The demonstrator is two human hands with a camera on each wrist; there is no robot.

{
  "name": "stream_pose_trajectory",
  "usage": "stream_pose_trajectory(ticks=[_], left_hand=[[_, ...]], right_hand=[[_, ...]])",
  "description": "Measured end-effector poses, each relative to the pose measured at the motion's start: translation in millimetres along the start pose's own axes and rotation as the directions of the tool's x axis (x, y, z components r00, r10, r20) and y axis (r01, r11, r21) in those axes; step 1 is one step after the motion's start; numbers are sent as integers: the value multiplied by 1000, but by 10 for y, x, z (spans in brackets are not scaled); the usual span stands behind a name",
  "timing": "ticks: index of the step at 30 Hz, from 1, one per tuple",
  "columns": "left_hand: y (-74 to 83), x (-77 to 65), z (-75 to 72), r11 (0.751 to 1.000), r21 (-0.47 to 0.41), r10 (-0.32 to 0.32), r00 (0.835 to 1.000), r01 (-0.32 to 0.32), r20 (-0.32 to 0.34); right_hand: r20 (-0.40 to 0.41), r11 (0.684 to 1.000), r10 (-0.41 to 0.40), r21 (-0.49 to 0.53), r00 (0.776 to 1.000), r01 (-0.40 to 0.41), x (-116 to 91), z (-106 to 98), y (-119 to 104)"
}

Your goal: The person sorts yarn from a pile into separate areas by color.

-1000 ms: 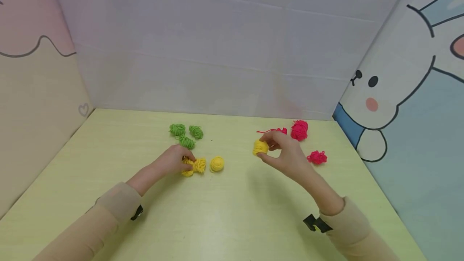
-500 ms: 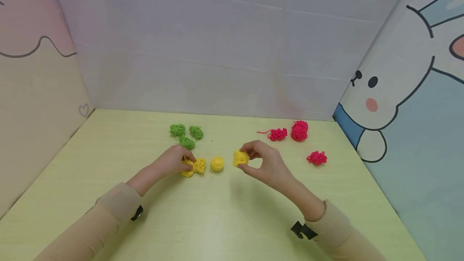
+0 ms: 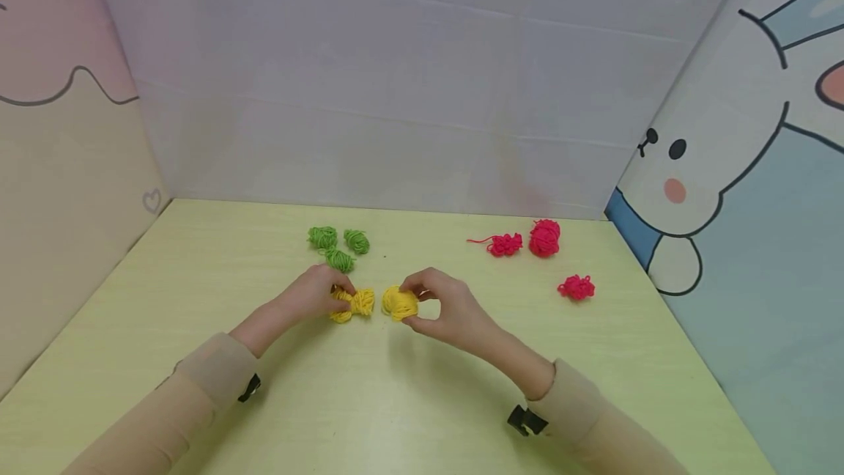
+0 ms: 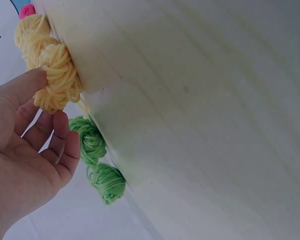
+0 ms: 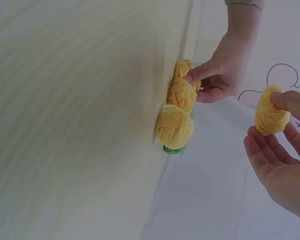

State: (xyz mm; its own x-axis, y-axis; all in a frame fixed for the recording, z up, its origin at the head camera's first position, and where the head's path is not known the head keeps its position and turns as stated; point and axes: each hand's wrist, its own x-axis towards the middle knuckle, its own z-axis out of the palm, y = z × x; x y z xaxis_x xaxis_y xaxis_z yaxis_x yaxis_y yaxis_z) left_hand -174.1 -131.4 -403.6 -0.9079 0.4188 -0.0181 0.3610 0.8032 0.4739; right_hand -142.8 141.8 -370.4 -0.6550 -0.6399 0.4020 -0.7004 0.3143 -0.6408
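Left hand (image 3: 313, 295) pinches yellow yarn (image 3: 362, 302).
Right hand (image 3: 458, 316) pinches raised yellow ball (image 5: 269, 118); red ball (image 3: 544, 238) near table's (image 3: 409, 402) far right corner.

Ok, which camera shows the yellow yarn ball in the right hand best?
The right wrist view: there the yellow yarn ball, in the right hand, stands apart from the other yellow balls. The head view shows it overlapping another yellow ball. In the left wrist view, I can't pick it out among the yellow yarn.
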Motion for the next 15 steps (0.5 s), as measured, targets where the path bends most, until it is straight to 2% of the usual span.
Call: stream_pose_trajectory(ticks=[5,15], left_hand=[[12,7,6,1000,-12,-29,1000,29,7],[10,11,6,1000,-5,-24,1000,24,2]], right_hand=[[61,1000,-7,19,998,6,33,126,81],[141,1000,20,15,990,-23,90,288,138]])
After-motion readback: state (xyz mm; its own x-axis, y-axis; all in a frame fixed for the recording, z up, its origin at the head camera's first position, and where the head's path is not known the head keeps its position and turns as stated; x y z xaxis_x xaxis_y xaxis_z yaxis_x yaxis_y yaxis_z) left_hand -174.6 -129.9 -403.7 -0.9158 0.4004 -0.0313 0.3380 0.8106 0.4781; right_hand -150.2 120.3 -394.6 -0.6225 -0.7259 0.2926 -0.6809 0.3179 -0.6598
